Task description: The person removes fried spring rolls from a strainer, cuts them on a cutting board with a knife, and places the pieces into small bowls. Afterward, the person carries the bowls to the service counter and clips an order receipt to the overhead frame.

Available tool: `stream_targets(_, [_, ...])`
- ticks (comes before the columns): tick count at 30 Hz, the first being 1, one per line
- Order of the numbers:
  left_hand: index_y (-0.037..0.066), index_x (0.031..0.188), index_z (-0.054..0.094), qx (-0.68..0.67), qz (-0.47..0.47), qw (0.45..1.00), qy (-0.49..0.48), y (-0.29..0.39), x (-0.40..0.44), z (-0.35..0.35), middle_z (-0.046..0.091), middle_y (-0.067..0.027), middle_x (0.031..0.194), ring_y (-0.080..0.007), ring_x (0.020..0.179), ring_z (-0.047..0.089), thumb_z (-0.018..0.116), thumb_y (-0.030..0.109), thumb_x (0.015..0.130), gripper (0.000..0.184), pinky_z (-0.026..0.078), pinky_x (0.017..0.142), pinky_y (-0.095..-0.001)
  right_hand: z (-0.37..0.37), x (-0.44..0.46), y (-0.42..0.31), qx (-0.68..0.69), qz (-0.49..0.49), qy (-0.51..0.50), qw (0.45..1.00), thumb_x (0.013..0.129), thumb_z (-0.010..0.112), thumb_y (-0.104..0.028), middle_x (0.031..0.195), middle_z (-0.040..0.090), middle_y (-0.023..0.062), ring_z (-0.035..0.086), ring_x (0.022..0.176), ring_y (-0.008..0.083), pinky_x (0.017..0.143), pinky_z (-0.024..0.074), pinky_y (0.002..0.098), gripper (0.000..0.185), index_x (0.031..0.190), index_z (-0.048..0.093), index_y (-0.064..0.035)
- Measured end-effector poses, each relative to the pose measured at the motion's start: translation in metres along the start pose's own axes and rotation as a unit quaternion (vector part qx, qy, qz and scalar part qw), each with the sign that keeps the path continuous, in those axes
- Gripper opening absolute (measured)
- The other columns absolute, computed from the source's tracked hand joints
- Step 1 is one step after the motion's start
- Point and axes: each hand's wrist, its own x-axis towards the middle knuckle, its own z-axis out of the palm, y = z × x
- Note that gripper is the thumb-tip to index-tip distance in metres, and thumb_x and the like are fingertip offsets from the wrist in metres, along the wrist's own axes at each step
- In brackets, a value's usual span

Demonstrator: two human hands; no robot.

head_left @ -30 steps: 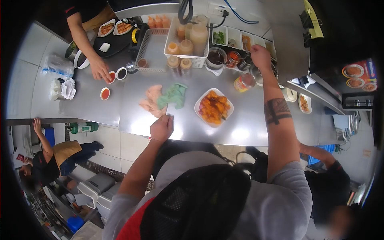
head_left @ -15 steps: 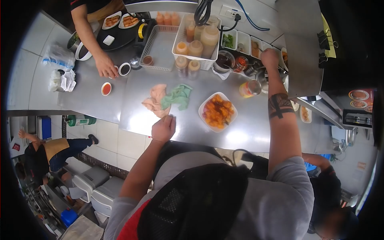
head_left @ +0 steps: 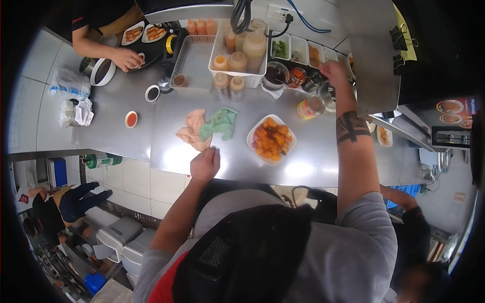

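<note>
My left hand (head_left: 205,164) is closed in a fist at the front edge of the steel counter, just below a peach cloth (head_left: 193,130) and a green cloth (head_left: 221,124). My right hand (head_left: 333,73) reaches to the back right, fingers pinched, beside a row of white topping containers (head_left: 314,54). Whatever it pinches is too small to make out. Between my arms stands a white square bowl (head_left: 251,146) of orange-coated fried pieces (head_left: 273,139) with dark red sauce on top. A glass jar (head_left: 310,107) with a yellow label sits left of my right forearm.
A white basket (head_left: 214,65) of sauce bottles stands at the back, next to an empty-looking grey basket (head_left: 192,89). Dip cups of red sauce (head_left: 131,119) and dark sauce (head_left: 152,93) sit left. A co-worker's hand (head_left: 127,59) is over a black tray (head_left: 151,59).
My right hand has shifted slightly left, its fingers now pinched above the containers. The co-worker's hand has moved from beside the dip cups up to the black tray. My left fist stays put.
</note>
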Motion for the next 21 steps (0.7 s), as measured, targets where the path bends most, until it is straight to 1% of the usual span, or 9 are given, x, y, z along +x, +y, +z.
stream_targets(3, [0.011,0.092,0.066,-0.003,-0.003,1.0,0.002,0.001,0.0,-0.001,0.068,-0.0085,0.079,-0.0312,0.062,0.066,0.064,0.025,0.096,0.014,0.053,0.055,-0.0434,-0.011,-0.008,0.003,0.015,-0.024,0.021,0.999,0.092,0.065,-0.008,0.081,0.066,0.0097,0.067,0.074,0.02,0.069,0.0575,0.0302,0.011,0.098,0.064,0.0017])
stream_targets(5, [0.011,0.092,0.066,-0.002,-0.005,1.0,-0.003,0.0,0.0,-0.001,0.068,-0.0086,0.079,-0.0313,0.062,0.066,0.064,0.025,0.096,0.014,0.053,0.055,-0.0435,-0.022,-0.016,0.001,0.031,-0.027,-0.008,0.999,0.094,0.066,-0.01,0.081,0.066,0.0093,0.066,0.074,0.0189,0.07,0.0572,0.0298,0.012,0.098,0.065,0.0011])
stream_targets(12, [0.011,0.091,0.065,-0.006,-0.002,1.0,-0.015,0.0,0.0,-0.002,0.068,-0.0095,0.079,-0.0325,0.063,0.067,0.063,0.025,0.097,0.015,0.053,0.055,-0.0445,-0.033,-0.041,-0.001,0.042,-0.061,-0.017,0.997,0.093,0.068,-0.013,0.08,0.066,0.0087,0.066,0.073,0.0174,0.067,0.0564,0.0289,0.015,0.095,0.065,0.0011])
stream_targets(14, [0.011,0.091,0.065,-0.004,-0.002,1.0,-0.019,-0.001,0.0,-0.001,0.068,-0.0096,0.079,-0.0327,0.063,0.067,0.063,0.025,0.097,0.015,0.053,0.055,-0.0448,-0.034,-0.044,0.001,0.037,-0.095,-0.031,0.994,0.093,0.068,-0.014,0.079,0.066,0.0083,0.066,0.07,0.0168,0.065,0.0562,0.0286,0.014,0.093,0.065,0.0003])
stream_targets(15, [0.011,0.091,0.065,-0.001,-0.005,1.0,-0.024,-0.001,0.0,-0.001,0.068,-0.0097,0.079,-0.0329,0.064,0.067,0.063,0.025,0.097,0.016,0.053,0.056,-0.0449,-0.033,-0.045,0.002,0.038,-0.095,-0.03,0.994,0.093,0.068,-0.014,0.079,0.066,0.0083,0.066,0.07,0.0168,0.065,0.0562,0.0286,0.014,0.093,0.065,0.0003])
stream_targets(17, [0.011,0.091,0.065,0.002,-0.008,1.0,-0.031,-0.001,-0.001,-0.002,0.068,-0.0097,0.079,-0.0331,0.064,0.067,0.063,0.025,0.097,0.016,0.053,0.056,-0.045,-0.027,-0.05,-0.001,-0.015,-0.094,0.015,0.995,0.092,0.068,-0.015,0.078,0.065,0.0084,0.066,0.067,0.0167,0.061,0.0562,0.029,0.015,0.09,0.065,0.0003])
stream_targets(18, [0.011,0.091,0.065,0.002,-0.008,1.0,-0.029,-0.001,-0.001,-0.001,0.068,-0.0098,0.079,-0.0331,0.064,0.067,0.063,0.025,0.097,0.016,0.054,0.056,-0.045,-0.025,-0.052,-0.003,-0.015,-0.093,0.016,0.995,0.092,0.068,-0.015,0.078,0.065,0.0084,0.066,0.067,0.0167,0.061,0.0562,0.029,0.015,0.09,0.065,0.0003])
stream_targets(20, [0.011,0.091,0.065,0.001,-0.008,1.0,-0.027,0.0,0.0,-0.002,0.068,-0.0098,0.08,-0.0332,0.065,0.067,0.063,0.026,0.097,0.016,0.054,0.057,-0.045,-0.024,-0.051,-0.006,-0.106,-0.077,0.047,0.99,0.091,0.068,-0.014,0.077,0.065,0.0091,0.065,0.065,0.0165,0.06,0.0565,0.0296,0.016,0.087,0.065,0.0007])
stream_targets(21, [0.011,0.091,0.064,-0.001,-0.008,1.0,-0.023,0.001,0.0,-0.003,0.068,-0.0098,0.08,-0.0332,0.065,0.067,0.063,0.026,0.097,0.016,0.054,0.057,-0.0449,-0.024,-0.052,-0.006,-0.106,-0.076,0.047,0.99,0.091,0.068,-0.014,0.077,0.065,0.0091,0.065,0.065,0.0165,0.06,0.0565,0.0296,0.016,0.087,0.065,0.0007])
